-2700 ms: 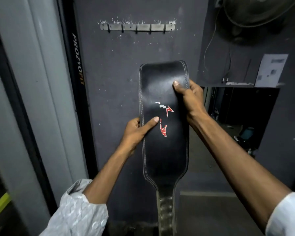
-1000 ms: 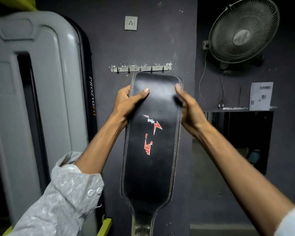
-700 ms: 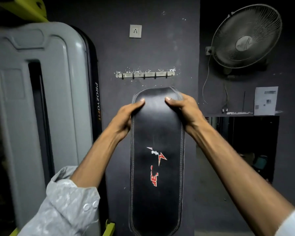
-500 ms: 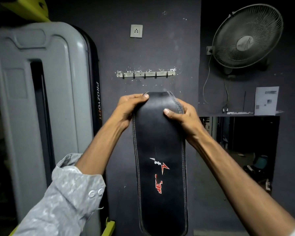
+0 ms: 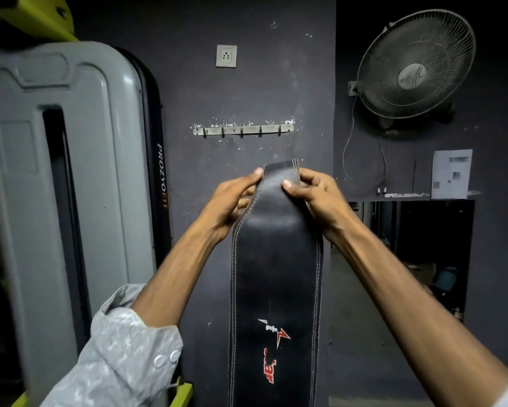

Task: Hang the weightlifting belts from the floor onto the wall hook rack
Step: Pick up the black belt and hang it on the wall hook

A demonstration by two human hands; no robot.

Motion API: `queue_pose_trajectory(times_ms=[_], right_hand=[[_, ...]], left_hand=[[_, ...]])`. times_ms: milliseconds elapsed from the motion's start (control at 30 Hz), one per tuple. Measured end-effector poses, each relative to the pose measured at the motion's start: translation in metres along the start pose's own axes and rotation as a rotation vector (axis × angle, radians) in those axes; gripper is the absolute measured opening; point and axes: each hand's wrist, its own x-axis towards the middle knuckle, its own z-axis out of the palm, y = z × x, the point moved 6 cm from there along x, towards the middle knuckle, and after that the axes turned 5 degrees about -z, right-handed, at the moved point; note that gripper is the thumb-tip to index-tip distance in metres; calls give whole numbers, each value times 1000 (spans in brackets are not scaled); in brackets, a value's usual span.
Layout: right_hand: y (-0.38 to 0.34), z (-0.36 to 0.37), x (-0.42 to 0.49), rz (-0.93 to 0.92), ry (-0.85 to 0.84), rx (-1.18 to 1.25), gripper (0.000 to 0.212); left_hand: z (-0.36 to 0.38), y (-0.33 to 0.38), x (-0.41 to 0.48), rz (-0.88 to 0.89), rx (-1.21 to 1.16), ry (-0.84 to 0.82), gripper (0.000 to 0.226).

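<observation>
We pinch the narrow top of the black belt [image 5: 277, 259] between our left hand [image 5: 234, 198] and right hand [image 5: 314, 195], below the hook rack [image 5: 243, 130]. Missing a hook could drop it floorward.

Belt [image 5: 276, 274] bottom beyond frame edge; poster [image 5: 451, 173] blurred

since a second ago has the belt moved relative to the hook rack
Yes. The belt has slid downward: its top edge was nearly touching the hook rack a second ago, and now sits clearly below it, held by left hand and right hand.
</observation>
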Motion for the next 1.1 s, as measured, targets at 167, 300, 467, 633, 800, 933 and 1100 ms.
queue_pose_trajectory(times_ms=[167, 300, 467, 633, 800, 933, 1100], right_hand=[[11, 4, -19, -153, -64, -79, 30], [29, -7, -16, -54, -89, -110, 25], [20, -24, 10, 46, -33, 84, 36], [9, -38, 39, -89, 156, -5, 26], [27, -33, 52, -160, 140, -75, 13], [58, -27, 65, -160, 152, -127, 17], [87, -23, 90, -188, 161, -249, 18]], left_hand=[[11, 25, 17, 49, -55, 68, 41], [20, 31, 16, 210, 211, 134, 13], [36, 7, 4, 308, 302, 66, 31], [41, -16, 8, 298, 424, 40, 23], [28, -32, 25, 279, 591, 45, 24], [2, -18, 59, 326, 573, 134, 35], [-21, -16, 120, 327, 534, 185, 39]])
